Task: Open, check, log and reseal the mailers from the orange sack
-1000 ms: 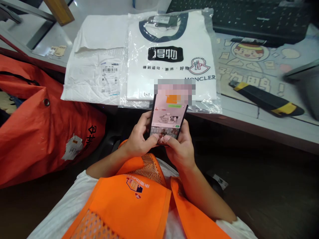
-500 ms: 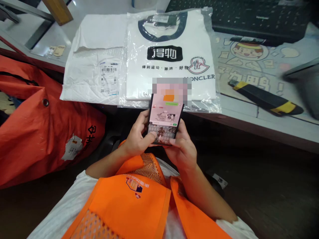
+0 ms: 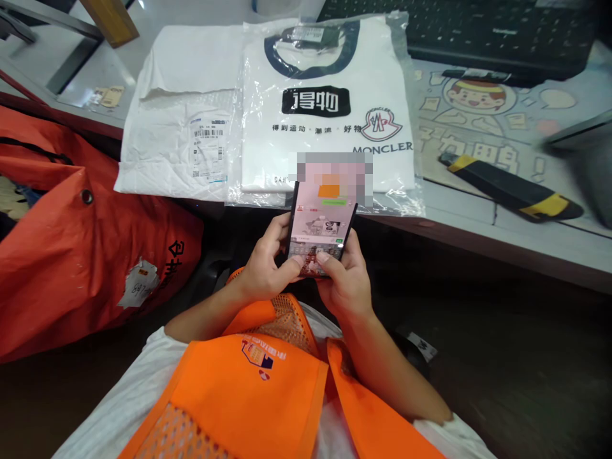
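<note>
A smartphone (image 3: pixel 319 220) is held upright between my two hands, its lit screen showing a chat page and a keyboard. My left hand (image 3: pixel 270 264) grips the lower left side, with its thumb on the keyboard. On the lower right side is my right hand (image 3: pixel 348 274), thumb also over the keys. Behind the phone lies a folded white T-shirt (image 3: pixel 325 70) with a dark collar, sealed in a clear plastic bag (image 3: pixel 411 197). Left of it, partly against the bag, is a white mailing bag (image 3: pixel 167 153) with a printed shipping label (image 3: pixel 209 150).
A box cutter (image 3: pixel 511 186) in black and yellow lies on the desk mat (image 3: pixel 521 118) at right. Behind is a black keyboard (image 3: pixel 478 38). A large red bag (image 3: pixel 100 223) stands at left below the desk edge. A blurred grey object (image 3: pixel 583 153) sits far right.
The phone has shifted slightly right and tilted a little. My right thumb has moved from the phone's lower edge up onto the keyboard.
</note>
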Demonstrator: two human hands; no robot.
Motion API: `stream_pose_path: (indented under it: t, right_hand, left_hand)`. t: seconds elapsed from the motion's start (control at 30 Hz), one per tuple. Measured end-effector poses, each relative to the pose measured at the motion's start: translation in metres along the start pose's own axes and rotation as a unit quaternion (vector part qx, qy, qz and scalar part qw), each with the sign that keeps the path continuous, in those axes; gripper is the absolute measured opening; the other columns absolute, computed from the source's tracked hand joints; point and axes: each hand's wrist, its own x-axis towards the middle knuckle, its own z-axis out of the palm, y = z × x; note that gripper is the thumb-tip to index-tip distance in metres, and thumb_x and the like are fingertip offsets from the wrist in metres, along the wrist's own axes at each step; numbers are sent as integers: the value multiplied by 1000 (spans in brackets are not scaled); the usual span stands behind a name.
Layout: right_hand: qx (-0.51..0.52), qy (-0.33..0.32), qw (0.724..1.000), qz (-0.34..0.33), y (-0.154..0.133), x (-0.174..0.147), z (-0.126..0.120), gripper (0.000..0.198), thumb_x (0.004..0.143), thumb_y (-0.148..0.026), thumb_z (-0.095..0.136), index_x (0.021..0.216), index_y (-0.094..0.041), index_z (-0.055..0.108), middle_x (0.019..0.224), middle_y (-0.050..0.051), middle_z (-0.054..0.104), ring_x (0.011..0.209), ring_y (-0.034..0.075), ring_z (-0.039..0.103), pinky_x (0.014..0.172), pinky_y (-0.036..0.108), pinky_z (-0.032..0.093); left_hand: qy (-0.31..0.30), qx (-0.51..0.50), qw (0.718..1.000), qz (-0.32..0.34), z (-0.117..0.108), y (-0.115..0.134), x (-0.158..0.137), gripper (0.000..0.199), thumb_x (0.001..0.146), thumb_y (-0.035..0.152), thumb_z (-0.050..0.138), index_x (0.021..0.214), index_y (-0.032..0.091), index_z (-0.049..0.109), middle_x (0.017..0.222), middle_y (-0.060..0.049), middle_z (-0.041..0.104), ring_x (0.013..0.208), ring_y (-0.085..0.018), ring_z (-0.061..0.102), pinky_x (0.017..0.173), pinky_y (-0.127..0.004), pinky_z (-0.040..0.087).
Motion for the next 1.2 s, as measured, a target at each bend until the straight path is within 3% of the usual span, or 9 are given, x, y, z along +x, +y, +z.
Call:
stream_pose_path:
  t: [0.23,0.73,0.93,1.07,1.2]
  right_hand:
    - [58,24,998,16,-6,0,5,34,74,-27,74,108,-29,67,105,-2,75,100,22,71,96,40,60]
    - [71,-18,997,32,-8,-4,7,36,78,-38,78,111,-29,66,109,0,75,108,27,71,94,46,62]
    - [54,28,998,21,-7,-1,8,34,82,-49,77,107,-28,67,109,2,75,106,25,71,94,44,62]
    - [63,-8,997,35,-11,-4,8,35,85,-53,73,109,-29,66,109,1,74,106,26,71,92,45,63]
    - [30,-38,998,47,-14,-4,8,42,88,-61,66,115,-29,62,115,3,73,111,28,70,88,46,64]
  left_hand:
    - [1,-9,1000,-7,-1,-2,-1,57,91,36,63,142,20,43,132,-12,66,112,-25,68,93,-35,58]
    - [48,0,999,-7,-2,-2,1,44,95,39,59,133,18,50,120,-11,71,105,-24,71,83,-31,59]
    - [22,-4,1000,5,-3,-3,-2,47,96,42,58,136,18,49,120,-11,72,104,-24,71,87,-34,59]
    - [23,0,1000,-4,-3,-5,-3,49,97,46,58,138,20,49,124,-11,70,106,-25,70,88,-35,59]
    - [43,-30,998,-21,1,-9,-4,53,97,52,55,140,22,48,121,-11,70,101,-25,71,77,-33,60]
